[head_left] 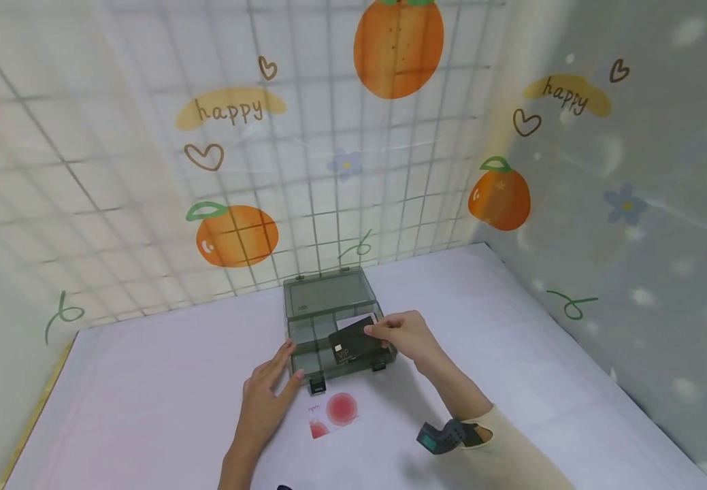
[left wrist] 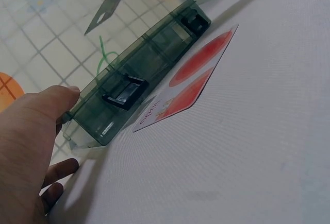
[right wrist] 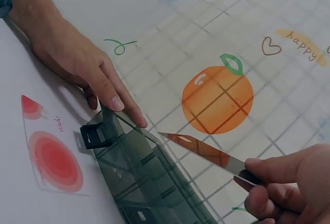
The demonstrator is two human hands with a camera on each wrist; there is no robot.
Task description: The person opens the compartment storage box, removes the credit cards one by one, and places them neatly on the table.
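Note:
A translucent dark-green compartment box (head_left: pixel 322 362) stands on the table with its lid (head_left: pixel 331 294) tipped back toward the wall. Between right thumb and fingers, the right hand (head_left: pixel 405 333) pinches a black card marked VIP (head_left: pixel 353 340), holding it tilted above the right compartments. The left hand (head_left: pixel 264 395) rests against the box's left front corner, its thumb at the front rim and fingers along the left side. Part of a pale card (head_left: pixel 348 322) shows behind the black one, at the box's rear right. In front of the box lies a white card with red circles (head_left: pixel 342 408).
Two black latches (head_left: pixel 317 386) hang open on the box's front. The white table (head_left: pixel 163 381) meets a printed curtain (head_left: pixel 145 184) with a wire grid behind it. A dark band with a small device (head_left: pixel 441 437) sits on the right forearm, by the sleeve.

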